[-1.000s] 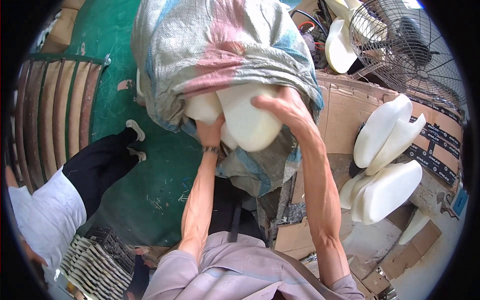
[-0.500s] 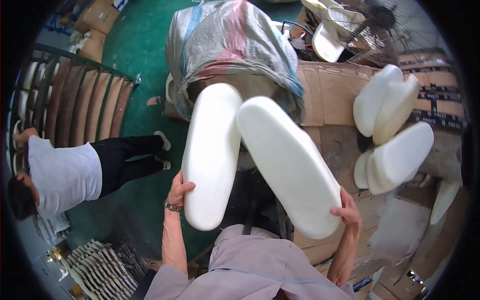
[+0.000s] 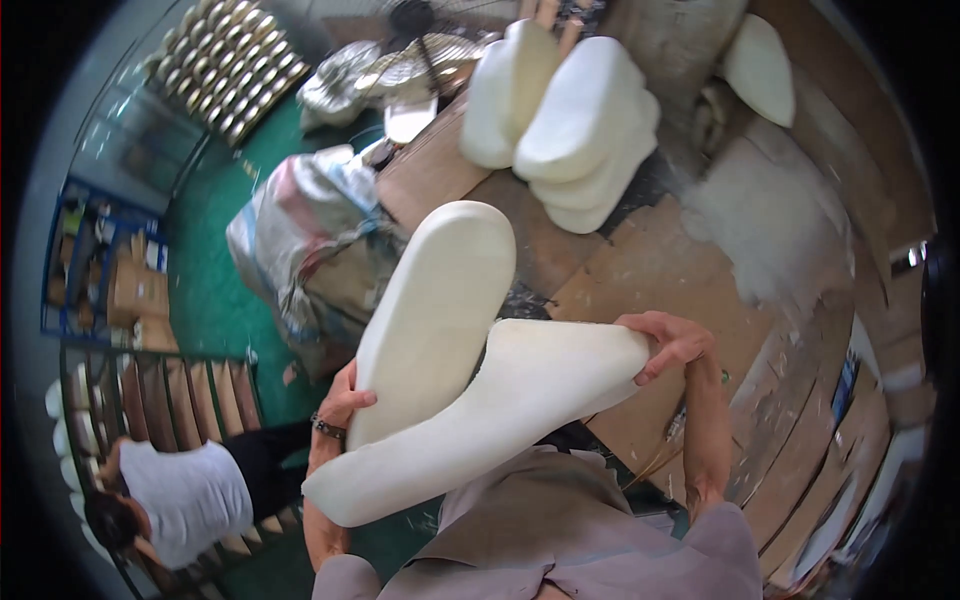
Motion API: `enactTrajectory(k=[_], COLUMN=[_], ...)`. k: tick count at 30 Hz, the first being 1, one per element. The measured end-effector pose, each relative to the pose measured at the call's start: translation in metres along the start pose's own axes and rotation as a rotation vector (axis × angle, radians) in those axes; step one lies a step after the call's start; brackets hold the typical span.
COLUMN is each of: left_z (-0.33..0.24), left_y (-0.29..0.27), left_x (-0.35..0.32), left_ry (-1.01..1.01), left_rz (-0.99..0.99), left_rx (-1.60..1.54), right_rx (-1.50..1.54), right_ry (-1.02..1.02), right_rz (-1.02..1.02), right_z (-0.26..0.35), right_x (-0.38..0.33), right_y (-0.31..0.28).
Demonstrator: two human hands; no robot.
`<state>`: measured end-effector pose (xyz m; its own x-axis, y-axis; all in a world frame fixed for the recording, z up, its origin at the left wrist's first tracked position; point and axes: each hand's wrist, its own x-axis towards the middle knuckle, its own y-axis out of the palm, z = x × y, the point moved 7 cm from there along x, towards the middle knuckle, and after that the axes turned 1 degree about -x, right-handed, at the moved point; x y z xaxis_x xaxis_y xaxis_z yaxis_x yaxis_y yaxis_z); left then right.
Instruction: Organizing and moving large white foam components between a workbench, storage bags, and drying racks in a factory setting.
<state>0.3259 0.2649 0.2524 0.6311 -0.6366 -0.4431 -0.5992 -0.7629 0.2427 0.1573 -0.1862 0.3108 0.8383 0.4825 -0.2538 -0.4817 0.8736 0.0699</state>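
The left hand (image 3: 340, 405) has its grip closed on the lower edge of an upright white foam pad (image 3: 435, 310), thumb across the front face, while the right hand (image 3: 672, 342) pinches the far end of a second white foam pad (image 3: 480, 420) that lies slanted across the person's chest, its lower end near the left forearm. Both pads hang in the air in front of the body, crossing just above the left wrist, over the cardboard-covered bench (image 3: 640, 270). A stack of similar foam pads (image 3: 570, 130) rests farther out on that bench, and a bulging woven sack (image 3: 300, 250) stands on the green floor (image 3: 205, 300) to the left. Another person in a white shirt (image 3: 185, 495) bends beside a rack (image 3: 150, 380) at the lower left. To handle these well, I would judge that each pad wants a firm hold near its end without crushing the soft edge, and the two are best kept from dragging across each other where they overlap.
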Motion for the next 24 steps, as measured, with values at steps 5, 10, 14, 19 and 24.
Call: enactTrajectory(k=[5,10,14,19,24], left_z=[-0.026,-0.04,-0.033,-0.014,-0.006], left_y=[0.088,0.197,0.267,0.296,0.306], left_x=[0.063,0.105,0.111,0.118,0.124], left_ry=[-0.078,-0.238,-0.258,-0.372,-0.447], left_rz=[0.321,0.612,0.841,0.948,0.999], left_rx=[0.155,0.464,0.694,0.559,0.639], right_rx=[0.22,0.012,0.045,-0.059,-0.433], right_ry=[0.003,0.047,-0.015,0.077,0.152], right_rz=[-0.123,-0.112,-0.266,-0.539,-0.788], right_z=[0.002,0.004,-0.019,-0.058,-0.087], right_x=[-0.073,-0.118,-0.152,-0.209,-0.23], right_y=[-0.002,-0.005,0.001,0.019,0.051])
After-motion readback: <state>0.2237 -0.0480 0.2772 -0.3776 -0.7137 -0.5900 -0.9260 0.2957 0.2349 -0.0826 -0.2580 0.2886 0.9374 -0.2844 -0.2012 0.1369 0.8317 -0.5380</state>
